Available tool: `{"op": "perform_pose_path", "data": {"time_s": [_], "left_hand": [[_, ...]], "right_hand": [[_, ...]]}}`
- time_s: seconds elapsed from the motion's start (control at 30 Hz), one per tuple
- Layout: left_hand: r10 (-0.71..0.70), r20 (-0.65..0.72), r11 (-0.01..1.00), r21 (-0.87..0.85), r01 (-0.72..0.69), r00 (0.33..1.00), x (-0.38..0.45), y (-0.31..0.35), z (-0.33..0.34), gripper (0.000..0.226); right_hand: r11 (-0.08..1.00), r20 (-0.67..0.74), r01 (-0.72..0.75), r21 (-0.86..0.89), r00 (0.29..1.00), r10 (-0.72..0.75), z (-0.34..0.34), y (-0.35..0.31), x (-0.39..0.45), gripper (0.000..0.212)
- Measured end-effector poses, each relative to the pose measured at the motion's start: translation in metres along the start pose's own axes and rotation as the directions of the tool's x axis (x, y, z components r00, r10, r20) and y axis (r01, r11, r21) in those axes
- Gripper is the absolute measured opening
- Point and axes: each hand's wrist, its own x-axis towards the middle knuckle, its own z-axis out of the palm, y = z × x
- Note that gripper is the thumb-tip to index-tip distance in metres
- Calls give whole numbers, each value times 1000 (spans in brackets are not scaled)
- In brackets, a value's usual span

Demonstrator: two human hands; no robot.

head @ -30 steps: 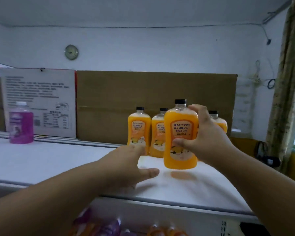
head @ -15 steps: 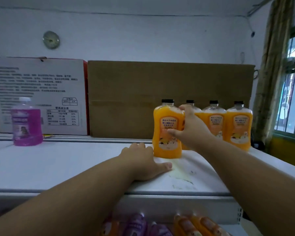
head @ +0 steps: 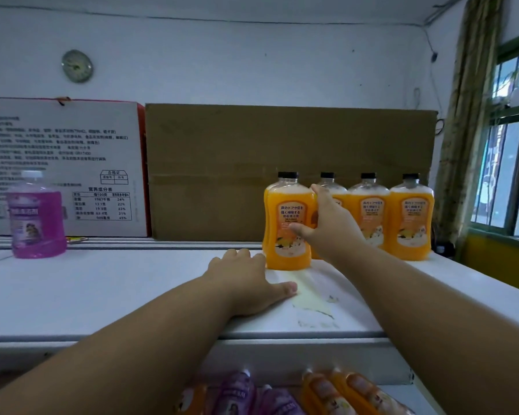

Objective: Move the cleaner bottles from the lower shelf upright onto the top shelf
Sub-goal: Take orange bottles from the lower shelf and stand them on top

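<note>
We have the orange bottle [head: 288, 226] upright on the top shelf [head: 102, 289], at nine o'clock of three matching bottles [head: 411, 217], extending their row. Our right hand [head: 327, 226] wraps its side to steady it; our left hand [head: 249, 280] lies flat and spread, bracing the reach.

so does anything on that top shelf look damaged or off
Yes: the white top shelf has a patch of peeled or chipped coating, yellowish with ragged edges, just in front of the nearest orange cleaner bottle and beside the left hand's thumb. The bottles themselves stand upright.
</note>
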Motion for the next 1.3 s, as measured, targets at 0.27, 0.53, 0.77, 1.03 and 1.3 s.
{"op": "perform_pose_path", "data": {"time_s": [0.27,0.53,0.77,1.03,1.3], "left_hand": [[-69,-156,978,-208,35,985,-46,24,-18,62],[-1,-614,948,-251,-194,790,-157,101,24,50],[-16,-391,943,-312,-116,920,-211,139,126,42],[4,-80,946,-324,-30,997,-166,128,223,44],[-24,-117,994,-106,11,993,-49,127,269,55]], "right_hand": [[969,-59,215,-124,973,-223,-42,-8,-43,76],[911,-117,405,-83,903,-412,-119,-10,-140,59],[909,84,416,-6,906,-414,-128,18,-244,59],[964,200,252,-80,952,-232,-88,67,-278,53],[973,195,1,-233,980,46,-43,115,-274,50]]}}
